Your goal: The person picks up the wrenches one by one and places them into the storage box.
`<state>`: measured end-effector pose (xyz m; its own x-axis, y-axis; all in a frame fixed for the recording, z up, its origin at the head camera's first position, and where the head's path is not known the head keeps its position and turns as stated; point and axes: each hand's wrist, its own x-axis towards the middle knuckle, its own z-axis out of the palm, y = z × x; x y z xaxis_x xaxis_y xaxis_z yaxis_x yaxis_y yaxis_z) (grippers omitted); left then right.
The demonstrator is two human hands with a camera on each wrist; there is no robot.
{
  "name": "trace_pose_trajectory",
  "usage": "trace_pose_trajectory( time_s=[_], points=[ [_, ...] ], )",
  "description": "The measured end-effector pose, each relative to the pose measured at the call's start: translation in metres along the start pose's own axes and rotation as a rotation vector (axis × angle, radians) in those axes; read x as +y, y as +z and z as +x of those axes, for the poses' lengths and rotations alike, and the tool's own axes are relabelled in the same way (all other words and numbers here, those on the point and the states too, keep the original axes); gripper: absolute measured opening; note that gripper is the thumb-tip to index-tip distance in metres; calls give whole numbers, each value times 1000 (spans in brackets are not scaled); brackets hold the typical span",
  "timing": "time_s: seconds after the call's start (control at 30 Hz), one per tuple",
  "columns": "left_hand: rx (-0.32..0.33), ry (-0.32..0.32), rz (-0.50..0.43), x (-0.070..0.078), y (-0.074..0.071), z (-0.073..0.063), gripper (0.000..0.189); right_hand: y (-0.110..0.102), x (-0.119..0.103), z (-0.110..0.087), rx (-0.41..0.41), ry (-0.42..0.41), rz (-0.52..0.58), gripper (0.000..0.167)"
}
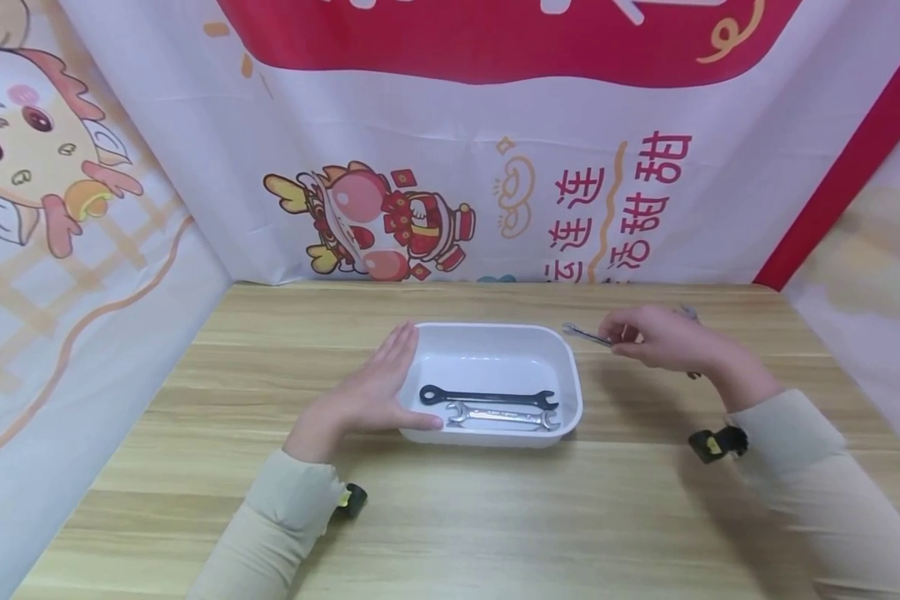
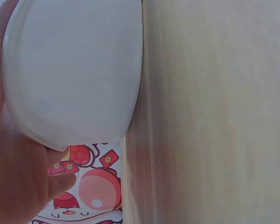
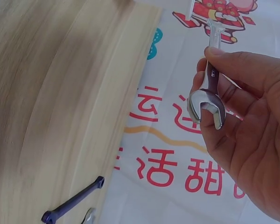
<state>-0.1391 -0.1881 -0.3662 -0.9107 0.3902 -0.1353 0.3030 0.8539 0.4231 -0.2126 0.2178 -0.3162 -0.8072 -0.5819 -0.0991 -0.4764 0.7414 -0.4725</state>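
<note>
My left hand (image 1: 375,379) holds the left end of a white plastic tray (image 1: 495,331), its thumb over the near rim and its fingers along the end wall. Inside the tray lie a black combination wrench (image 1: 487,398) and, nearer me, a silver open-ended wrench (image 1: 502,416). To the right of the tray, my right hand (image 1: 656,337) pinches another silver open-ended wrench (image 3: 210,88) by its shaft. One open jaw of it points back toward the palm in the right wrist view. The other end (image 1: 570,329) reaches toward the tray's far right corner.
Past the right hand, a dark wrench (image 3: 72,200) and the end of a silver one (image 3: 88,217) lie on the wooden table (image 1: 480,517), mostly hidden in the head view. A printed cloth (image 1: 435,117) hangs along the table's back edge, with more cloth at both sides.
</note>
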Motion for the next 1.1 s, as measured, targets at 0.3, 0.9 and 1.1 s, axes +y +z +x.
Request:
trace_pose_trajectory(
  time_s=[0.3, 0.9, 1.1],
  points=[
    [0, 3, 6, -2, 1, 1, 135, 2, -13, 7, -7, -20, 10, 16],
    [-6, 6, 16, -2, 0, 2, 136, 10, -28, 24, -43, -48, 41, 19],
    [-6, 0, 15, -2, 0, 2, 136, 12, -34, 27, -43, -80, 34, 20]
  ],
)
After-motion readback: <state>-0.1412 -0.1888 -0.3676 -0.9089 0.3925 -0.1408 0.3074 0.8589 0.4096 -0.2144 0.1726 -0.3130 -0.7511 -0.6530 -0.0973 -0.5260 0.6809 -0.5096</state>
